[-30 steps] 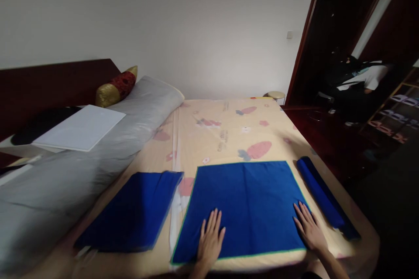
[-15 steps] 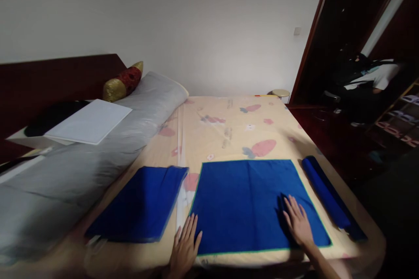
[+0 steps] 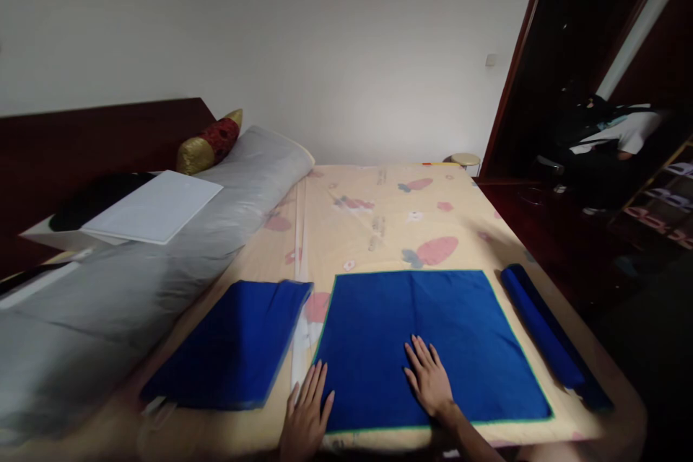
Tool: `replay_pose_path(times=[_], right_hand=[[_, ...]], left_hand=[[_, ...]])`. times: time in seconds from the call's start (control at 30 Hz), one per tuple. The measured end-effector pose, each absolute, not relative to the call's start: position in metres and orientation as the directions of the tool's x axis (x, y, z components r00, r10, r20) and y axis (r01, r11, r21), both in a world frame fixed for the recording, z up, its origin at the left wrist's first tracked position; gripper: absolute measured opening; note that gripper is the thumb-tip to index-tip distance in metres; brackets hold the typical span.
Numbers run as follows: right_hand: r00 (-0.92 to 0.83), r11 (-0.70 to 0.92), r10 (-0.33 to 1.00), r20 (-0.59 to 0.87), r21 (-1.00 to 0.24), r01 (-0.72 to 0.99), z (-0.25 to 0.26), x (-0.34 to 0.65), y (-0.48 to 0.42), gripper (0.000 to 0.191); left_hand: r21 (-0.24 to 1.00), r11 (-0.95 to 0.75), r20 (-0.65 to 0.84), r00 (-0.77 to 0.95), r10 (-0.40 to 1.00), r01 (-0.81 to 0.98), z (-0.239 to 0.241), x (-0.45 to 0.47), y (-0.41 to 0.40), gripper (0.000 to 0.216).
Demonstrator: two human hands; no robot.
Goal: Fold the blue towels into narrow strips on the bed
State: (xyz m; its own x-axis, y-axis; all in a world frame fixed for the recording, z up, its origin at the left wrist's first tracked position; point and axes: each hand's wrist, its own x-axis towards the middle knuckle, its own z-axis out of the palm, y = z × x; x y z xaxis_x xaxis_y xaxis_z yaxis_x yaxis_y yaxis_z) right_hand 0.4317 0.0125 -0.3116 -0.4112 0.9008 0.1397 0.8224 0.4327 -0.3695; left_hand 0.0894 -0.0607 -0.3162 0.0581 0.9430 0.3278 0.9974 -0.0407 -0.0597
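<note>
A blue cloth (image 3: 379,332) with a green edge lies spread flat on the bed, a faint crease running down its middle. My left hand (image 3: 308,408) rests open at the cloth's near left corner, fingertips over its left edge. Flat on the cloth, a little right of its centre, is my right hand (image 3: 429,379), fingers spread and holding nothing. To the left lies a second piece of blue fabric (image 3: 238,346), flat, with a white tag or string at its near left corner. A rolled or folded blue fabric (image 3: 546,328) runs along the right side.
The bed (image 3: 368,231) has a yellow sheet with a strawberry print. A long grey bolster-like bundle (image 3: 216,224) lies along its left, bearing a white flat board or box lid (image 3: 157,209) and a red-gold cushion (image 3: 211,144). Beyond stands a stool (image 3: 465,159); a person (image 3: 622,130) is at far right.
My right hand has slid left across the cloth, from near its right side to about the middle. My left hand stays at the near left corner. The view has tilted slightly.
</note>
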Motion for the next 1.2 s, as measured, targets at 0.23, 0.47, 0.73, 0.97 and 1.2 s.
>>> replay_pose_path(times=[0.23, 0.47, 0.73, 0.97, 1.2], right_hand=[[-0.245, 0.281, 0.956, 0.162, -0.272, 0.92, -0.328, 0.525, 0.011, 0.058], [-0.12, 0.163, 0.971, 0.208, -0.208, 0.964, -0.346, 0.657, -0.011, 0.065], [-0.06, 0.131, 0.94, 0.335, -0.196, 0.972, -0.354, 0.649, -0.004, 0.068], [-0.313, 0.352, 0.935, 0.166, -0.345, 0.87, -0.314, 0.497, 0.048, 0.053], [-0.42, 0.422, 0.902, 0.101, -0.407, 0.81, -0.315, 0.452, 0.056, 0.051]], left_hand=[[-0.068, -0.052, 0.322, 0.071, 0.944, 0.996, -0.321, 0.087, -0.059, 0.067], [-0.004, -0.023, 0.238, 0.023, 0.971, 1.0, -0.323, 0.084, -0.058, 0.062], [0.059, 0.075, 0.206, -0.086, 0.975, 0.995, -0.3, 0.113, -0.037, 0.052], [0.131, -0.224, 0.244, 0.188, 0.952, 0.966, -0.297, 0.26, 0.023, 0.056], [0.167, -0.307, 0.198, 0.274, 0.941, 0.937, -0.337, 0.302, 0.043, 0.059]])
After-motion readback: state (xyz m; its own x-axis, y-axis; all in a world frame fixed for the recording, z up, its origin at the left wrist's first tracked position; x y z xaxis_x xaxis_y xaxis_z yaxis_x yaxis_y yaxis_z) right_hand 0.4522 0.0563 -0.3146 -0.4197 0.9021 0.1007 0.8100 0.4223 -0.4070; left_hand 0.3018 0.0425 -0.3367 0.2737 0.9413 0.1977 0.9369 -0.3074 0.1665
